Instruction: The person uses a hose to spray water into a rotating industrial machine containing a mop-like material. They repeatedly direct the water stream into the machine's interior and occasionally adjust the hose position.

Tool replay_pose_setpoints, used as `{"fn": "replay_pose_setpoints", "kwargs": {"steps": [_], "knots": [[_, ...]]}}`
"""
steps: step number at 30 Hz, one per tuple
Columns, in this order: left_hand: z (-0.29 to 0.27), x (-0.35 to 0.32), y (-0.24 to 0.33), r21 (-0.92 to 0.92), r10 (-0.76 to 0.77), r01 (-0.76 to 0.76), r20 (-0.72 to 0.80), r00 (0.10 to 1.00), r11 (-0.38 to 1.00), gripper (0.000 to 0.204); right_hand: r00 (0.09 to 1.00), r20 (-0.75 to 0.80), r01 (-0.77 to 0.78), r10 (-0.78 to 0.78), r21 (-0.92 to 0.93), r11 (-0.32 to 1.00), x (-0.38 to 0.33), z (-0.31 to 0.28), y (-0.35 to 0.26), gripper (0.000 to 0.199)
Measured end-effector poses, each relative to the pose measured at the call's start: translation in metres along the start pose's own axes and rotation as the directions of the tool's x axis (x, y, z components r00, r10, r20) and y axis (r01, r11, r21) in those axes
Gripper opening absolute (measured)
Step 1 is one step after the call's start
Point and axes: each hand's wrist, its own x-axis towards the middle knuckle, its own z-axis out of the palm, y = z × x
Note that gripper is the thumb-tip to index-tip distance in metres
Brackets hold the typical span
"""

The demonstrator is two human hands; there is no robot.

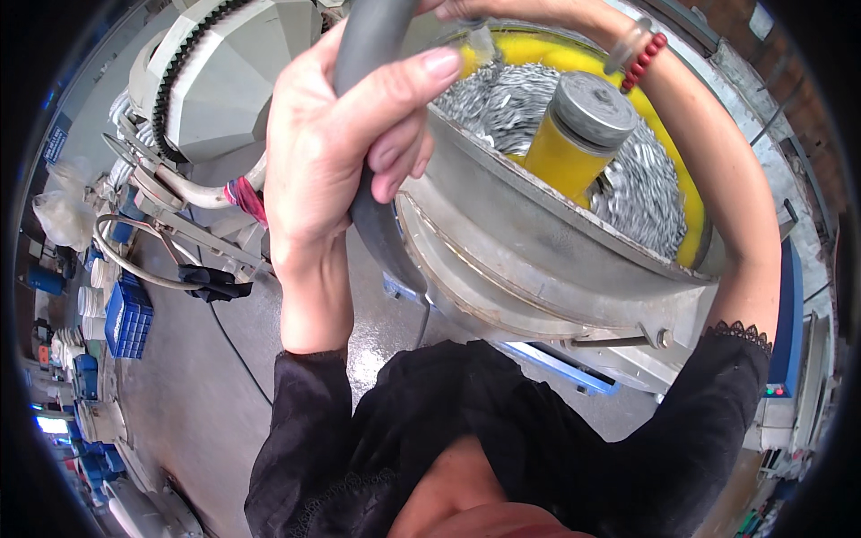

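My left hand (pixel 309 143) is closed around a thick dark grey hose (pixel 381 233), its thumb lying across the front. The hose hangs down in front of a large round metal bowl machine (pixel 529 238) with a yellow lining. Small silver metal pieces (pixel 641 202) fill the bowl around a yellow centre post (pixel 560 161) with a round metal cap (pixel 595 103). Over the bowl's far side reaches my right hand (pixel 556 11), cut off by the top edge, so its grip is hidden. A red bead bracelet (pixel 644 63) and a pale bangle circle that wrist.
A grey faceted barrel machine (pixel 224 85) with a black chain stands at the left, near a curved pipe (pixel 202 193) tied with red cloth. Farther left is a blue crate (pixel 128 318). A dark cable (pixel 238 350) crosses the grey floor. A blue cabinet (pixel 789 314) stands at right.
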Motion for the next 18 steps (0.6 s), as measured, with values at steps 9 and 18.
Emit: {"fn": "replay_pose_setpoints", "kwargs": {"steps": [9, 18], "knots": [[0.005, 0.004, -0.028, -0.13, 0.118, -0.096, 0.17, 0.978, 0.987, 0.037, 0.921, -0.372, -0.208, -0.112, -0.716, 0.666, -0.018, -0.041, -0.028, 0.027], [0.011, -0.114, -0.161, 0.203, -0.018, 0.024, -0.029, 0.999, 0.979, 0.065, 0.863, -0.42, -0.504, 0.28, -0.69, 0.52, -0.133, -0.076, -0.01, 0.026]]}}
